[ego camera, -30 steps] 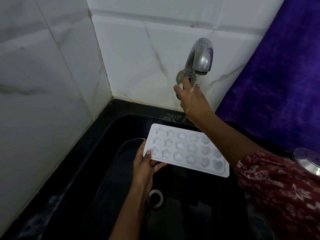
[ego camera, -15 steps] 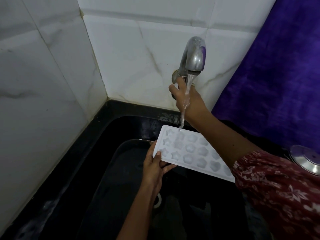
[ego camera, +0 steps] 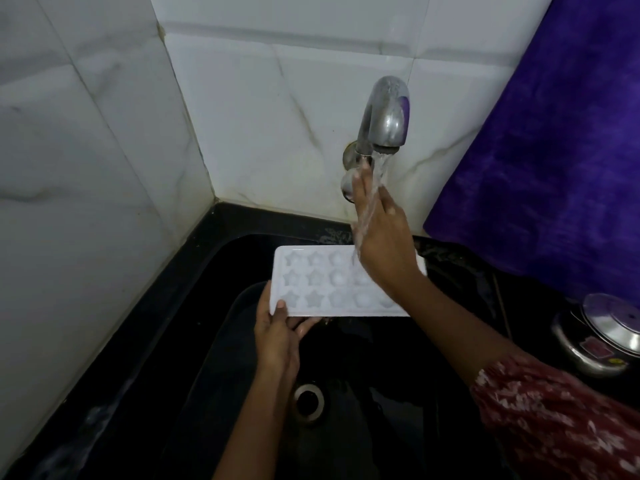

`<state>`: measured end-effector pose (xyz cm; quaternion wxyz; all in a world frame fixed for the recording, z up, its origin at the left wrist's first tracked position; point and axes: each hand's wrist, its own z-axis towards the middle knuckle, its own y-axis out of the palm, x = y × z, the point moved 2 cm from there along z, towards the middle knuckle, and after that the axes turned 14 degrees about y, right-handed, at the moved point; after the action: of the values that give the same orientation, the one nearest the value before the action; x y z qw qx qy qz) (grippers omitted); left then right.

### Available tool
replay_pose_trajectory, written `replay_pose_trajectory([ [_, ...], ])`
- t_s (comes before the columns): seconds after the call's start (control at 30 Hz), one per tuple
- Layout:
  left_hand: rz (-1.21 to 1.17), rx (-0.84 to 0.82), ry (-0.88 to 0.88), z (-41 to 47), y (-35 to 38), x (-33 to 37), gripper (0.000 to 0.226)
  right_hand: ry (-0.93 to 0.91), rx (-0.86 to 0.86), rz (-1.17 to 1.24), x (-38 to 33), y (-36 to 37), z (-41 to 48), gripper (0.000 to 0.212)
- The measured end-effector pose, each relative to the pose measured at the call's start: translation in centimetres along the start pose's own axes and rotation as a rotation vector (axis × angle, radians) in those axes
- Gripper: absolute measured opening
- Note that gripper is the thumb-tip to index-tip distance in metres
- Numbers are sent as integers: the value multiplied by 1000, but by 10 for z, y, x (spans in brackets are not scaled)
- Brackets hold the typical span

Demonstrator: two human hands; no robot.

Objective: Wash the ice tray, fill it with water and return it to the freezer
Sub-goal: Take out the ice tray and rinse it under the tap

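Observation:
A white ice tray (ego camera: 322, 282) with star and round moulds is held level over the black sink (ego camera: 214, 341). My left hand (ego camera: 278, 332) grips its near left corner, thumb on top. Water runs from the steel tap (ego camera: 386, 119) down past my right hand (ego camera: 382, 233) onto the tray's far right part. My right hand is raised below the spout, fingers reaching toward the round tap knob (ego camera: 348, 187) at the wall; whether it grips the knob is hidden. The right forearm covers the tray's right end.
The sink drain (ego camera: 308, 400) lies below the tray. White marble tiles form the corner at left and behind. A purple cloth (ego camera: 554, 150) hangs at right. A steel lidded vessel (ego camera: 599, 334) stands on the counter at the right edge.
The tap began running between the first two frames. The tray has shifted under the stream and been levelled, and my right hand has dropped slightly from the knob.

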<state>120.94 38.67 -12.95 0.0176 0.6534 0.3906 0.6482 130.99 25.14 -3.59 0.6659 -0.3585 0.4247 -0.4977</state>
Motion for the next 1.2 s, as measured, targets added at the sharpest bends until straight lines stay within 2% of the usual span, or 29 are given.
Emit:
replay_pose_trajectory([
  [0.07, 8, 51, 45, 7, -17, 9, 40, 77, -5, -7, 10, 16, -28, 69],
  [0.17, 31, 110, 93, 12, -40, 19, 42, 191, -108, -74, 20, 43, -61, 64],
  [0.23, 47, 134, 104, 11, -49, 23, 42, 244, -216, -94, 18, 56, -73, 69],
  [0.4, 60, 194, 47, 7, -61, 15, 40, 254, -249, -76, -10, 67, -81, 82],
  [0.53, 52, 141, -25, -3, -47, 0, 38, 59, -399, 1, -37, 79, -98, 99],
  [0.67, 46, 87, -64, -15, -31, -15, 36, -166, -527, -40, -58, 77, -118, 69],
  [0.77, 27, 105, -104, -15, -37, -19, 37, -369, -553, -74, -43, 66, -122, 61],
  [0.87, 24, 163, -140, -11, -45, -18, 33, -554, -443, -173, -11, 58, -126, 52],
  [0.93, 35, 192, -146, -8, -48, -14, 33, -592, -340, -219, 10, 51, -123, 50],
  [1.03, 40, 224, -180, -6, -51, -14, 34, -584, -198, -264, 22, 35, -109, 42],
  [1.13, 82, 194, -218, -8, -53, -17, 32, -593, -116, -308, 14, 20, -92, 14],
  [1.2, 178, 152, -201, -10, -52, -16, 28, -545, -156, -350, 8, 11, -77, 19],
])
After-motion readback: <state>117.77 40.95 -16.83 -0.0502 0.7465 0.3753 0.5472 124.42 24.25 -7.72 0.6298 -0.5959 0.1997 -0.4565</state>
